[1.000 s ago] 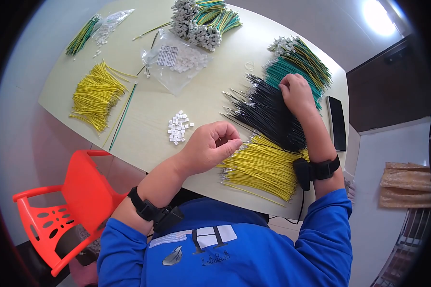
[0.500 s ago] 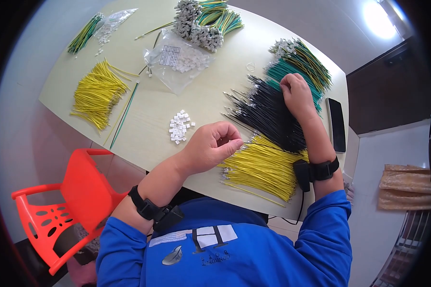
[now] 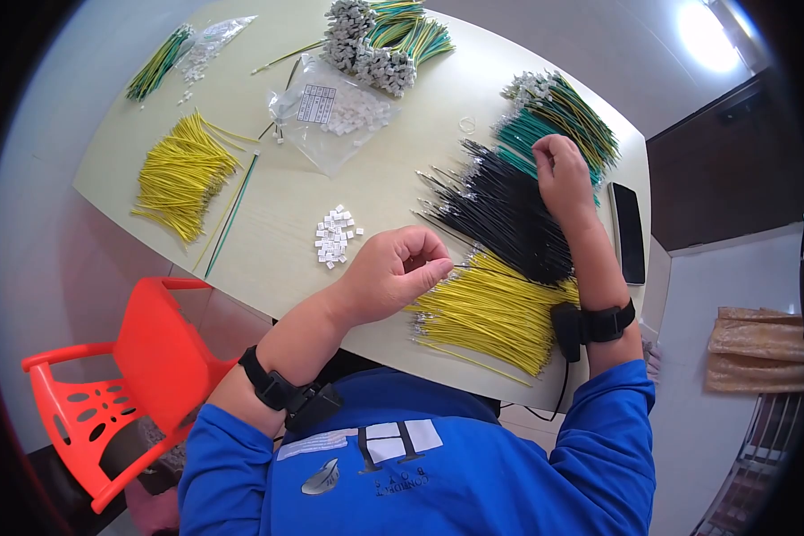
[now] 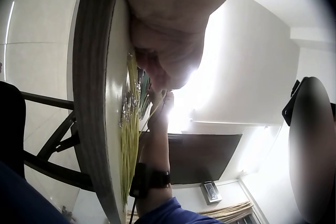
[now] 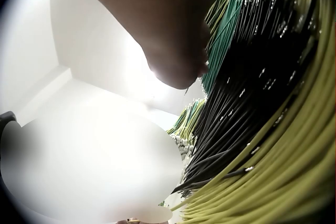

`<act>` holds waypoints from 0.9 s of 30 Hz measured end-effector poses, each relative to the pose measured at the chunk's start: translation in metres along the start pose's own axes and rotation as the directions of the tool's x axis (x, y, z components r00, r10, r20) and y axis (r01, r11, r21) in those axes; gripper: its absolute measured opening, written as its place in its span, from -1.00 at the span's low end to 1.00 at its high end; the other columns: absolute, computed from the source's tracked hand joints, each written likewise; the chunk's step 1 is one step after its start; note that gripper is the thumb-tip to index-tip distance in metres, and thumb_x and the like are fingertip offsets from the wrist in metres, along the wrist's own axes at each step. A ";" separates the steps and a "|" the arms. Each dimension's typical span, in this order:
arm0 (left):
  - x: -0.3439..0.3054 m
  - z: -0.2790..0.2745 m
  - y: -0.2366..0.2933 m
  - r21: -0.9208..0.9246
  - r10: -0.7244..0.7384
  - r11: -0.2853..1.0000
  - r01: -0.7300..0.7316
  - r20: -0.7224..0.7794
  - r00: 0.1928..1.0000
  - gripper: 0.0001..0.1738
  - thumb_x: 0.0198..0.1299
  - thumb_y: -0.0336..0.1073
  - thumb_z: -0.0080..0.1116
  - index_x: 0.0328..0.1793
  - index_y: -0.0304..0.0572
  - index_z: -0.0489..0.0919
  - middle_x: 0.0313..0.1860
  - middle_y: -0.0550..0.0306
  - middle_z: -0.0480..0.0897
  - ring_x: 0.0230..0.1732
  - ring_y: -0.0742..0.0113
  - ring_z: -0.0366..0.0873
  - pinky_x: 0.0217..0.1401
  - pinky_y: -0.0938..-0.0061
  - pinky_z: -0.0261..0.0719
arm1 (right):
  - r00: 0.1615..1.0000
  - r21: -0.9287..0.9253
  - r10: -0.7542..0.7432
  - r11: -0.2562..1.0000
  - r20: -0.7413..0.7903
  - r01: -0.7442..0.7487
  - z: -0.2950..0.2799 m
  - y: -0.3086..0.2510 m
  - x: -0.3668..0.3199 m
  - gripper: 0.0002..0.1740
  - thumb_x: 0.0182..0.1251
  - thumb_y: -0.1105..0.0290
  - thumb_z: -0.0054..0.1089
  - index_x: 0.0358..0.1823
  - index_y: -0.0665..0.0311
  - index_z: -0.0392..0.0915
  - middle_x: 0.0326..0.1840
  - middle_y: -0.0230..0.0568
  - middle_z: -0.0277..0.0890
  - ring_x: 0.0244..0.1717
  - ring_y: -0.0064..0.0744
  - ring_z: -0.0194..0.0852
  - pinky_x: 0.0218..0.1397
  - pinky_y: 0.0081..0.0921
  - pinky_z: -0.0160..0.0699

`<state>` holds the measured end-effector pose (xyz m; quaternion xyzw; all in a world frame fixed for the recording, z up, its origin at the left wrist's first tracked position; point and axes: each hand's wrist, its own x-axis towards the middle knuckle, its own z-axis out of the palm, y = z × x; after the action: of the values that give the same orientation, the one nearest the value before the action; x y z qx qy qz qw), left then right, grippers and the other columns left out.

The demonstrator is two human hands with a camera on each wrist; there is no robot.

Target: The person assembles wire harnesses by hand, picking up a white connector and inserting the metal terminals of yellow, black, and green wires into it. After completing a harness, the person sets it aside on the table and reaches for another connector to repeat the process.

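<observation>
My left hand (image 3: 397, 272) pinches thin wires between thumb and forefinger, just left of the yellow wire bundle (image 3: 487, 317). A black wire (image 3: 482, 269) runs right from those fingertips in the head view; a yellow wire (image 4: 153, 112) slopes from them in the left wrist view. My right hand (image 3: 565, 179) is over the green wires (image 3: 520, 138), thumb and fingertips together. A thin, greenish wire end (image 5: 186, 91) pokes out under its fingertips in the right wrist view; the rest is hidden by the hand. Black wires (image 3: 500, 214) fan out between both hands.
White connector housings (image 3: 333, 237) lie loose left of my left hand. Behind them is a clear bag (image 3: 330, 112) of more housings. Finished-looking bundles (image 3: 366, 49) sit at the back, yellow wires (image 3: 183, 179) at left. A phone (image 3: 628, 232) lies at the right edge.
My right hand has drawn back slightly, toward the right and nearer my body, uncovering some green wires. The left hand has stayed in place with its wires.
</observation>
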<state>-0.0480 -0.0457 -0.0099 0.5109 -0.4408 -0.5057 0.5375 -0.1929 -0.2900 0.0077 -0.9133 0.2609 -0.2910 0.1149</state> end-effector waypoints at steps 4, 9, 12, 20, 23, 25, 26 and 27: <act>0.001 0.000 0.000 -0.005 -0.008 1.000 0.008 0.003 1.000 -0.89 0.26 -0.37 0.14 -0.20 -0.27 0.50 -0.35 0.29 0.56 -0.34 0.69 0.43 -0.30 0.77 0.40 | 0.998 0.151 -0.043 0.987 -0.036 0.048 -0.015 -0.026 -0.008 -0.95 0.24 0.52 0.11 -0.33 0.37 0.48 -0.36 -0.17 0.44 -0.33 -0.26 0.42 -0.22 -0.49 0.40; 0.001 0.000 -0.001 -0.041 0.002 0.999 -0.002 -0.007 1.000 -0.89 0.27 -0.38 0.12 -0.18 -0.28 0.49 -0.33 0.27 0.56 -0.31 0.65 0.45 -0.25 0.75 0.42 | 0.980 0.337 -0.096 0.941 0.174 0.032 -0.035 -0.073 -0.034 -0.95 0.21 0.56 0.17 -0.34 0.38 0.50 -0.43 -0.30 0.41 -0.46 -0.61 0.36 -0.41 -0.66 0.34; 0.002 0.000 -0.001 -0.052 0.003 0.999 -0.004 -0.011 1.000 -0.89 0.28 -0.39 0.10 -0.17 -0.29 0.48 -0.32 0.26 0.56 -0.28 0.62 0.48 -0.21 0.72 0.44 | 0.950 0.404 -0.018 0.907 0.313 -0.116 -0.039 -0.091 -0.051 -0.95 0.18 0.58 0.20 -0.34 0.36 0.51 -0.45 -0.35 0.41 -0.49 -0.71 0.30 -0.46 -0.70 0.29; 0.002 0.000 -0.002 -0.055 0.015 0.998 -0.016 -0.016 1.000 -0.90 0.30 -0.40 0.07 -0.15 -0.30 0.47 -0.30 0.24 0.56 -0.22 0.56 0.52 -0.11 0.67 0.47 | 0.951 0.494 -0.022 0.858 0.307 -0.140 -0.031 -0.105 -0.067 -0.94 0.13 0.59 0.23 -0.38 0.31 0.54 -0.52 -0.39 0.38 -0.53 -0.67 0.25 -0.51 -0.68 0.23; 0.002 0.000 -0.003 -0.067 0.027 0.997 -0.029 -0.018 0.999 -0.90 0.30 -0.40 0.07 -0.15 -0.30 0.47 -0.29 0.23 0.56 -0.21 0.55 0.52 -0.10 0.67 0.47 | 0.964 0.483 -0.061 0.872 0.257 -0.074 -0.029 -0.105 -0.067 -0.94 0.10 0.59 0.24 -0.40 0.30 0.54 -0.54 -0.39 0.37 -0.53 -0.63 0.26 -0.52 -0.67 0.22; 0.002 0.000 -0.003 -0.072 0.033 0.997 -0.034 -0.019 0.999 -0.90 0.30 -0.40 0.06 -0.15 -0.30 0.47 -0.29 0.23 0.55 -0.21 0.55 0.52 -0.09 0.66 0.48 | 0.967 0.456 -0.073 0.889 0.243 -0.047 -0.030 -0.105 -0.067 -0.93 0.07 0.58 0.25 -0.41 0.30 0.54 -0.54 -0.38 0.37 -0.52 -0.60 0.28 -0.52 -0.66 0.21; 0.002 0.001 -0.003 -0.075 0.036 0.996 -0.037 -0.019 0.999 -0.90 0.30 -0.40 0.06 -0.15 -0.30 0.47 -0.29 0.23 0.55 -0.21 0.55 0.52 -0.09 0.66 0.48 | 0.967 0.456 -0.071 0.888 0.243 -0.049 -0.029 -0.105 -0.067 -0.93 0.07 0.58 0.25 -0.41 0.30 0.54 -0.54 -0.38 0.37 -0.52 -0.60 0.28 -0.52 -0.66 0.21; 0.002 0.001 -0.003 -0.075 0.034 0.997 -0.035 -0.018 0.999 -0.90 0.30 -0.40 0.06 -0.15 -0.30 0.47 -0.29 0.23 0.55 -0.21 0.55 0.52 -0.09 0.66 0.48 | 0.968 0.454 -0.071 0.890 0.241 -0.047 -0.028 -0.105 -0.068 -0.93 0.07 0.58 0.25 -0.41 0.30 0.54 -0.54 -0.38 0.37 -0.52 -0.59 0.28 -0.53 -0.65 0.21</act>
<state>-0.0495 -0.0476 -0.0128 0.4867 -0.4257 -0.5085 0.5686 -0.2134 -0.1665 0.0368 -0.8916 0.1629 -0.2269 0.3563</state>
